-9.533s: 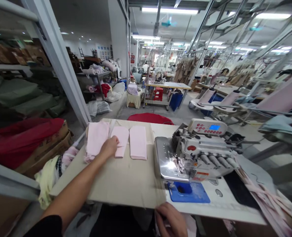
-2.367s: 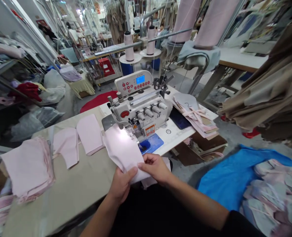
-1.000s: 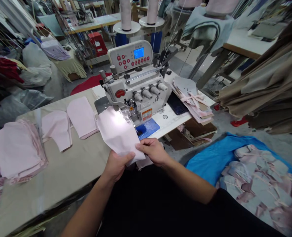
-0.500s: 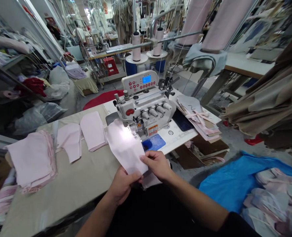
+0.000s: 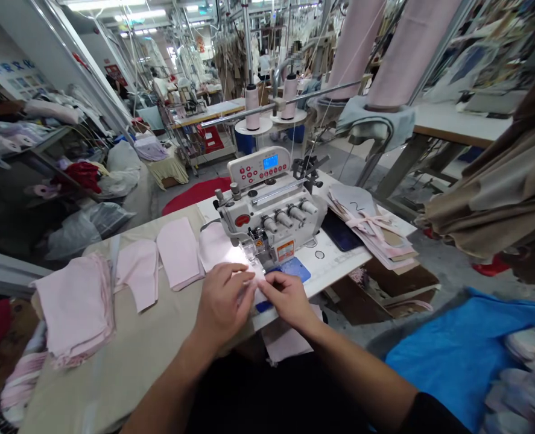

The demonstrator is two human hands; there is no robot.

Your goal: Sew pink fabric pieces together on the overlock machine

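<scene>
A pale pink fabric piece [image 5: 216,246] lies at the needle area of a white overlock sewing machine [image 5: 267,208], lit by its lamp. My left hand [image 5: 224,298] rests over the near part of the cloth, its fingers closed on it and hiding part of it. At the right edge of the same cloth, my right hand [image 5: 288,298] pinches between thumb and forefinger, just in front of the machine's blue plate [image 5: 297,269]. Another pink piece [image 5: 288,342] hangs below the table edge, under my right wrist.
Left on the beige-covered table [image 5: 167,343] are a pink fabric stack [image 5: 75,304] and smaller cut pieces [image 5: 179,253]. A tied bundle [image 5: 369,223] and a dark phone-like slab [image 5: 339,232] lie right of the machine. A blue sheet [image 5: 434,355] covers the floor at right.
Both hands have moved the fabric forward, closer to the needle area. My left hand has gone from the cloth's near edge to lying over it. The camera view has tilted up slightly.
</scene>
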